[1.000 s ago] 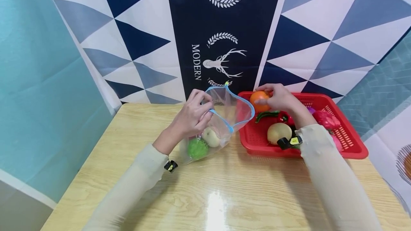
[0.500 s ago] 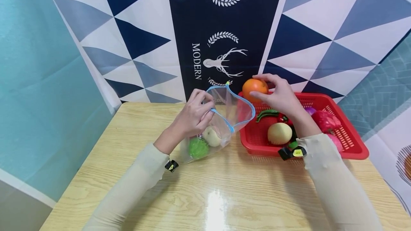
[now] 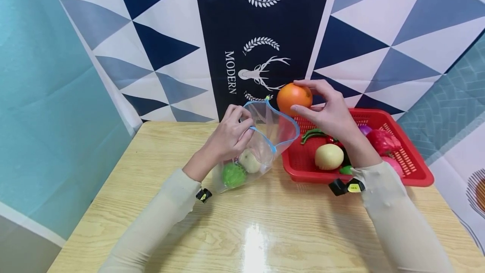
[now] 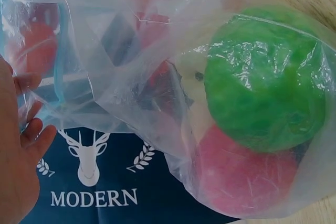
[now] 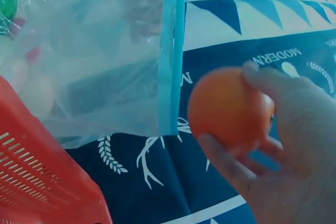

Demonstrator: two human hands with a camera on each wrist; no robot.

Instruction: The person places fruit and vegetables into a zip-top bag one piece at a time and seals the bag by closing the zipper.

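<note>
A clear zip bag (image 3: pixel 265 163) with a blue edge stands on the table, its mouth spread wide. My left hand (image 3: pixel 232 135) pinches the bag's rim on the left side. Inside the bag lie a green ball-like piece (image 4: pixel 268 80), a pale round fruit (image 3: pixel 249 161) and a pink round piece (image 4: pixel 244 174), seen through the plastic. My right hand (image 3: pixel 329 106) holds an orange (image 3: pixel 294 98) between thumb and fingers. The orange is raised above the basket's back left corner, close to the right side of the bag's mouth.
Right of the bag, a red basket (image 3: pixel 295 176) holds a pale yellow oval fruit (image 3: pixel 329 157), green peppers (image 3: pixel 313 135), a dark pink fruit (image 3: pixel 383 141) and other pieces. Patterned cloth (image 3: pixel 166 45) hangs behind the wooden table (image 3: pixel 212 235).
My right hand has lifted the orange up out of the red basket and carried it left toward the bag's mouth. My left hand and the bag have hardly moved.
</note>
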